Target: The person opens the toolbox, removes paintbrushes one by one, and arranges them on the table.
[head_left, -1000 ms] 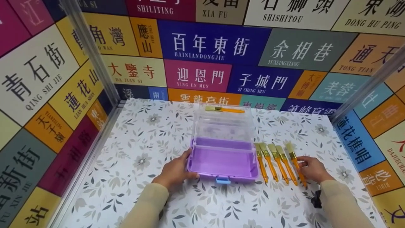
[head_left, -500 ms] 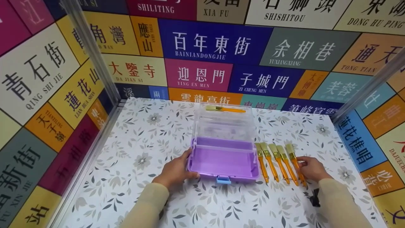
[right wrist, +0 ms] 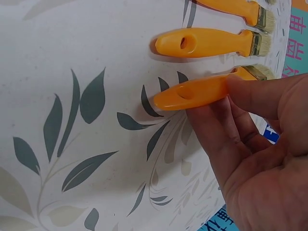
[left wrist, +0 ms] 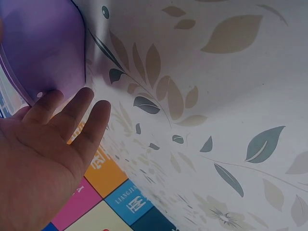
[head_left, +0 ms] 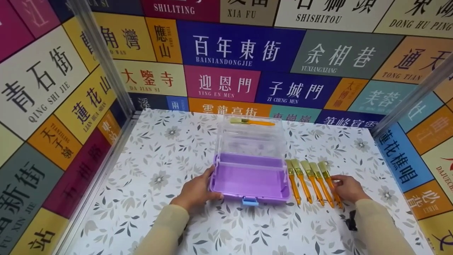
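Note:
A purple plastic box [head_left: 249, 179] lies with its clear lid [head_left: 252, 143] folded back, a light blue latch [head_left: 250, 201] at its front. My left hand [head_left: 196, 189] touches the box's left side and front corner; in the left wrist view its fingers [left wrist: 72, 113] are nearly straight against the purple wall. To the right, several paintbrushes [head_left: 312, 182] with orange handles lie side by side, bristles away from me. Between thumb and fingers, my right hand [head_left: 348, 187] pinches the rightmost paintbrush [right wrist: 192, 95] by its handle. One more paintbrush [head_left: 256, 122] rests at the lid's far end.
The white table [head_left: 152, 202] has a grey leaf and flower print. Panels with coloured street-name signs [head_left: 240, 47] stand at the back and both sides, with metal posts [head_left: 102, 53] at the corners. A small black object [head_left: 351, 221] is by the right sleeve.
The rightmost paintbrush has shifted slightly left at its bristle end, closer to its neighbour, with my right hand still on it. My left hand and the box look unmoved.

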The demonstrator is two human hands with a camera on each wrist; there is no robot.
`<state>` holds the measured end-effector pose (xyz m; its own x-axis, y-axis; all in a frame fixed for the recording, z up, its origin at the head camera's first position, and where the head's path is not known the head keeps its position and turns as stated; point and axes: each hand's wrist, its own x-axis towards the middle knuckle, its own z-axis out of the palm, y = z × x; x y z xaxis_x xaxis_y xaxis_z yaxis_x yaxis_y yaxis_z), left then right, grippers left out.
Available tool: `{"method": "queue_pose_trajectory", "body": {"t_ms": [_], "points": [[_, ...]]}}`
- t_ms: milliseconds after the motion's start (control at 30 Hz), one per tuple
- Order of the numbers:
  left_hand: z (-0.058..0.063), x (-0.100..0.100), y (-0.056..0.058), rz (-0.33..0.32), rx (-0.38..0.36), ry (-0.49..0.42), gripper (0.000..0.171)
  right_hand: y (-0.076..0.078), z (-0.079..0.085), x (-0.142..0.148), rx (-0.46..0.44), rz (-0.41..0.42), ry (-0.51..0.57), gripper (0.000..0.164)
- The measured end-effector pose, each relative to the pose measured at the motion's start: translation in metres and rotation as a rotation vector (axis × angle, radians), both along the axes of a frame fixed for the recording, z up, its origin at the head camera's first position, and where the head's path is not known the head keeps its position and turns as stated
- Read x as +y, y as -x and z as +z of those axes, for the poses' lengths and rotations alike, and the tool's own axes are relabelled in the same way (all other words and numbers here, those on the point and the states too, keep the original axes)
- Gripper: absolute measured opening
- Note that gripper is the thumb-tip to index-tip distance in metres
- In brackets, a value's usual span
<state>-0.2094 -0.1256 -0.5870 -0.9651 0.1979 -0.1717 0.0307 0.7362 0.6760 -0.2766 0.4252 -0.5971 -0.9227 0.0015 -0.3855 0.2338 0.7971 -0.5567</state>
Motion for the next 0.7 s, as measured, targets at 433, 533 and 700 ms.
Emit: {"method": "queue_pose_trajectory", "body": {"t_ms": [433, 533, 700], "points": [[-0.0017, 0.0006, 0.0017, 0.000, 0.005, -0.004, 0.114, -0.0032, 0.0014, -0.0013, 0.045, 0.017, -0.024, 0.049], [-0.0016, 0.0006, 0.0018, 0.002, 0.001, -0.002, 0.114, -0.0024, 0.0008, -0.0008, 0.035, 0.003, -0.019, 0.048], [-0.0005, 0.0007, 0.0005, 0.008, -0.008, -0.006, 0.114, -0.0015, -0.0005, 0.0008, 0.006, -0.014, -0.009, 0.048]]}}
